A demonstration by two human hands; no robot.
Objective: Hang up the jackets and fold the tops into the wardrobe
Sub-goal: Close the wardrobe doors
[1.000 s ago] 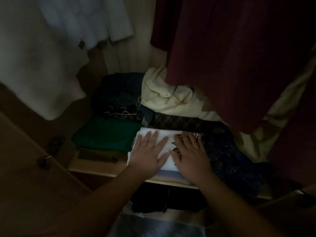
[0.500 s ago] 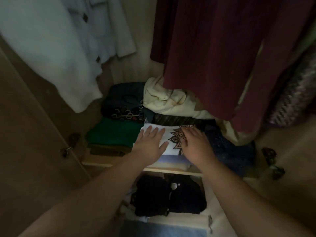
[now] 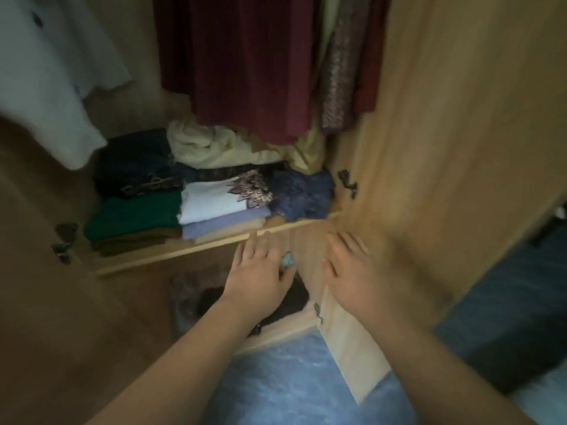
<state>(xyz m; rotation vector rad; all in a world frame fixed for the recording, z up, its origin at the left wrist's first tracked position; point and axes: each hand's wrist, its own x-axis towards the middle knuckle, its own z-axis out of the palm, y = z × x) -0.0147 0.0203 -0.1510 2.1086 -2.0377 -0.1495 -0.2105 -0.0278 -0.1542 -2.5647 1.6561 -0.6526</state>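
Left hand (image 3: 260, 271) and right hand (image 3: 352, 268), both spread and empty, hover below the shelf edge (image 3: 214, 245), the white folded top (image 3: 214, 204) resting squarely above it for storage.

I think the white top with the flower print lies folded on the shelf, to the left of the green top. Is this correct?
Not quite: the head view shows the white top folded on the shelf, but to the right of the green top, not left.

Hanging maroon garment (image 3: 245, 65) overhangs folded stacks (image 3: 221, 210); shelf front (image 3: 214, 243) open.
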